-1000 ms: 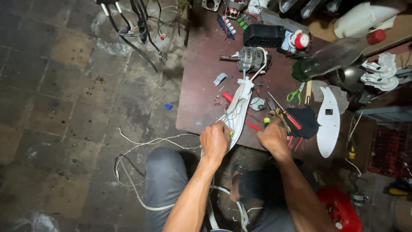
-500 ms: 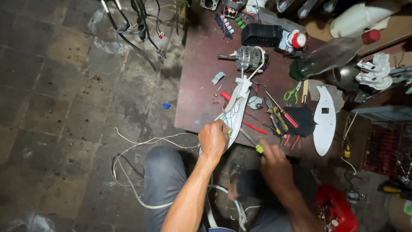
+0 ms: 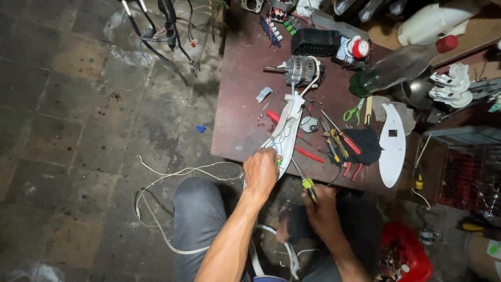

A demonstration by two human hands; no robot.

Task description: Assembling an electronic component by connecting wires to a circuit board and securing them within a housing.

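Note:
My left hand grips the near end of a long white plastic housing that lies on the dark brown table, with coloured wires at its near end. My right hand is below the table's front edge, closed on a screwdriver with a yellow-green handle, whose shaft points up toward the housing. An electric motor sits at the housing's far end.
Red-handled tools, green scissors, a black cloth and a white plastic cover lie on the table's right side. A white cable loops on the tiled floor by my knee. A red container stands at lower right.
My right hand has pulled back from the table's tools toward my lap, now holding the yellow-green screwdriver. My left hand has stayed on the housing's near end.

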